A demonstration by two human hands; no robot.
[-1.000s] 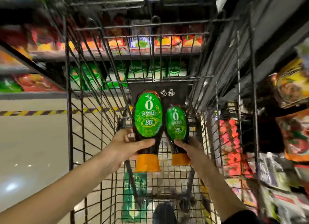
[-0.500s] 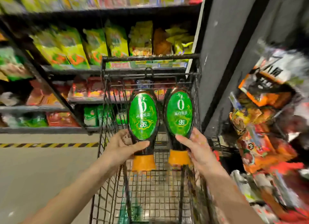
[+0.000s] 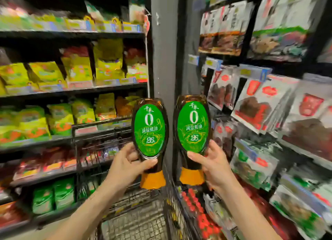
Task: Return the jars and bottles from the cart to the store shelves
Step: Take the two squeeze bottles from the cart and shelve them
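I hold two matching dark sauce bottles with green oval labels and orange caps pointing down. My left hand [image 3: 125,163] grips the left bottle [image 3: 150,130] around its lower neck. My right hand [image 3: 211,163] grips the right bottle [image 3: 192,126] the same way. Both bottles are raised side by side, upright on their caps, above the black wire cart [image 3: 136,220], in front of a grey pillar [image 3: 164,60]. The cart's basket sits below my forearms.
Shelves on the left [image 3: 71,89] carry yellow, green and red snack bags. Shelves on the right [image 3: 269,103] hold white and red packets behind price tags. Small red packets [image 3: 199,214] fill a low bin at the right of the cart.
Both hands have lifted the two bottles up out of the cart. My view has swung upward and to the right, from the cart basket to the shelves and pillar.
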